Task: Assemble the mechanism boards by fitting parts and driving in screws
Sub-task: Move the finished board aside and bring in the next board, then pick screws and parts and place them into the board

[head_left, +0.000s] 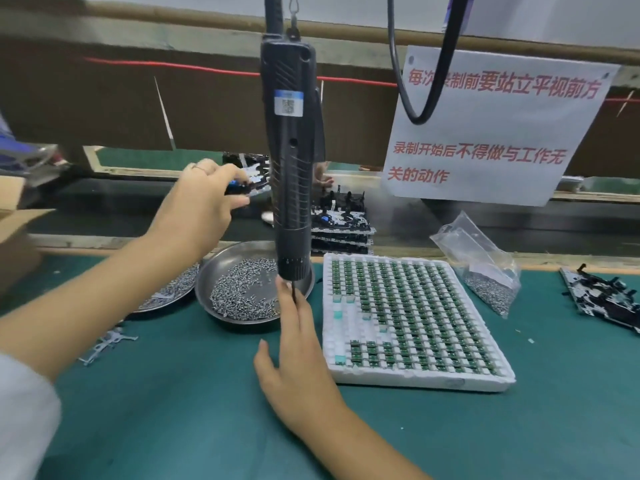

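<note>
Fingers [239, 202] apparently pinching mechanism board [254, 188]

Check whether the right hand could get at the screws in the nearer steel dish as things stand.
Probably yes. The right hand is open and holds nothing, its fingertips by the hanging electric screwdriver's bit, beside the steel dish of screws. Only the screwdriver hangs over the dish's right edge.

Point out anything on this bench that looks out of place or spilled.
A pale plastic part lies loose on the green mat, left of the screw dish. In the white tray, several pockets near its left side are empty. No screws look spilled.
</note>
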